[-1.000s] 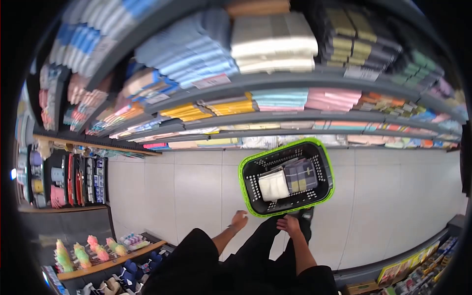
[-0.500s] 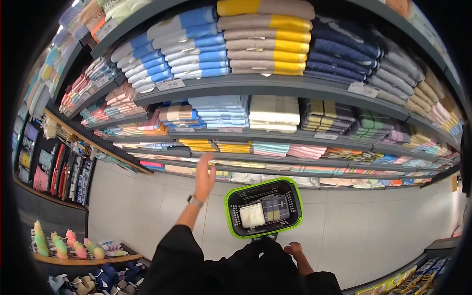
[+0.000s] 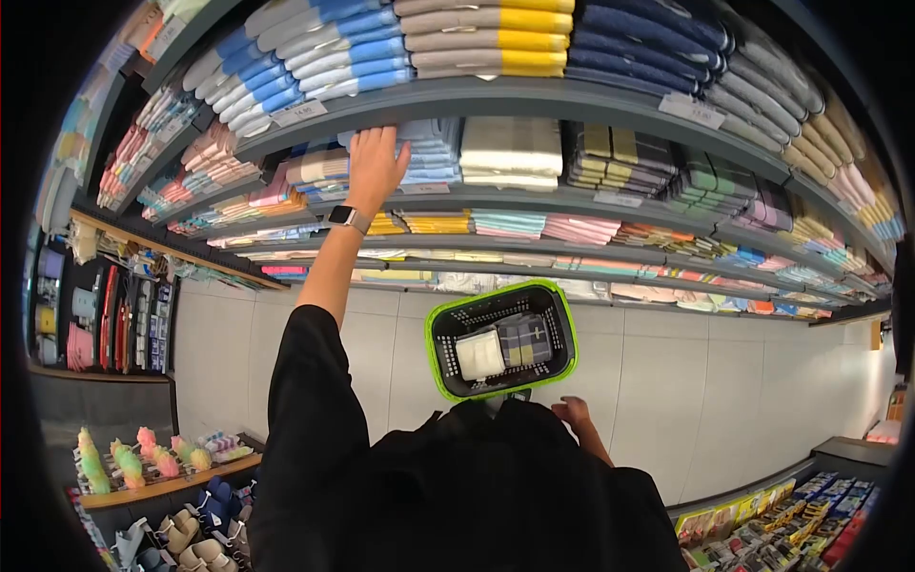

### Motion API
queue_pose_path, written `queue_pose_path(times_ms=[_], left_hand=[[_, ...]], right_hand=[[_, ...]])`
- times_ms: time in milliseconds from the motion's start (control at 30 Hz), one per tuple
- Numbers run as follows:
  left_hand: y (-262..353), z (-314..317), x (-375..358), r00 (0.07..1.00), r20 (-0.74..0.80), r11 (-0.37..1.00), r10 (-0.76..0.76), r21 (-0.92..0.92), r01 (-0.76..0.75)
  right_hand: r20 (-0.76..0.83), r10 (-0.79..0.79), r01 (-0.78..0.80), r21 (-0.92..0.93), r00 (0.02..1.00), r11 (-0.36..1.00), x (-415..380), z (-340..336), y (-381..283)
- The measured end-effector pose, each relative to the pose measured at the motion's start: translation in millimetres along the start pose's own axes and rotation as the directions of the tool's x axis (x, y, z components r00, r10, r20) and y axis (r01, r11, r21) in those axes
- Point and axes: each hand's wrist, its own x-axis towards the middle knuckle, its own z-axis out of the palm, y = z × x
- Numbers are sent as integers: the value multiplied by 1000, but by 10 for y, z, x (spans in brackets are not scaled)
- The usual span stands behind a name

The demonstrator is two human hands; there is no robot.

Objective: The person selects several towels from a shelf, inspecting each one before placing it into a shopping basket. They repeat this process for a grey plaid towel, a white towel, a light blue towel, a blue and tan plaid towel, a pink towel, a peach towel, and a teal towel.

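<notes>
My left hand [image 3: 376,167], with a watch on its wrist, reaches out to the second shelf. Its fingers are stretched and its thumb stands apart, right over the front of a stack of folded light blue towels [image 3: 434,153]. White towels [image 3: 512,153] lie just right of that stack. Low by my side, my right hand [image 3: 574,412] hangs with loosely bent fingers and nothing in it. In front of my body is a black shopping basket with a green rim [image 3: 572,329]. Inside it lie a folded white towel [image 3: 479,355] and a dark plaid towel [image 3: 527,338].
Above is a shelf edge with price tags [image 3: 691,110] under blue-and-white, yellow-and-beige [image 3: 536,43] and navy towels [image 3: 648,48]. Lower shelves hold more folded towels. Slippers [image 3: 181,534] and colourful fluffy items [image 3: 129,462] are at lower left. Pale floor tiles [image 3: 658,381] run between the shelves.
My left hand has moved up and forward from in front of the lower shelves to the light blue towels. The view has shifted, so shelves and basket appear higher.
</notes>
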Motion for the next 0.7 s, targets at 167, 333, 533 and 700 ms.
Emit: queue_pose_path(times_ms=[167, 333, 533, 700], left_hand=[[-345, 169, -33, 989, 127, 996, -76, 51, 70], [-615, 141, 9, 992, 120, 997, -35, -62, 43], [-717, -26, -60, 992, -43, 977, 121, -170, -127], [-728, -265, -203, 957, -203, 925, 207, -277, -259]], right_hand=[[68, -103, 114, -183, 992, 977, 48, 247, -170], [85, -66, 65, 7, 994, 998, -127, 1130, -919], [354, -450, 339, 332, 820, 880, -889, 2865, -2456], [469, -638, 245, 655, 610, 715, -1355, 3926, -3618]])
